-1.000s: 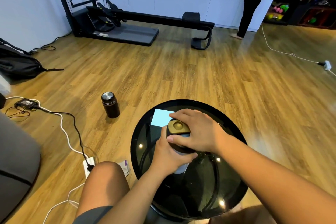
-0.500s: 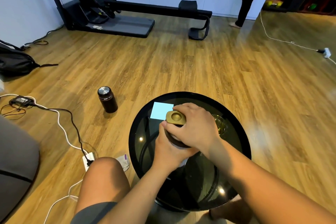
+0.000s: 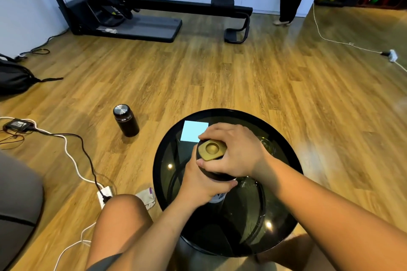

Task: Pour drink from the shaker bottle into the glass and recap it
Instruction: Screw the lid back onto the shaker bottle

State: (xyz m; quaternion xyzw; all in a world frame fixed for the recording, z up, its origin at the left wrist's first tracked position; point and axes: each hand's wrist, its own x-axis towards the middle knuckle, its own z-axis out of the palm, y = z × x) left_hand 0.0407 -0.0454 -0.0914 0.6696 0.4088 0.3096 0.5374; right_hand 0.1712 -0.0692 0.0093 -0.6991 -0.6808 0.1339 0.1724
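Upright shaker bottle (image 3: 217, 191), gold cap (image 3: 211, 149) pointing up.

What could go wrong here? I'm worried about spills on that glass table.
1. The glass stands just behind the right hand; a twist or a lifting wrist could knock it over.
2. The left hand holds the shaker bottle just under the cap; a hard turn might tip or slide it on the smooth table.
3. Spilled drink could reach the power strip on the floor.

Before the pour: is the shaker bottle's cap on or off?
On. The gold-topped cap sits on the shaker bottle, right hand gripping it.
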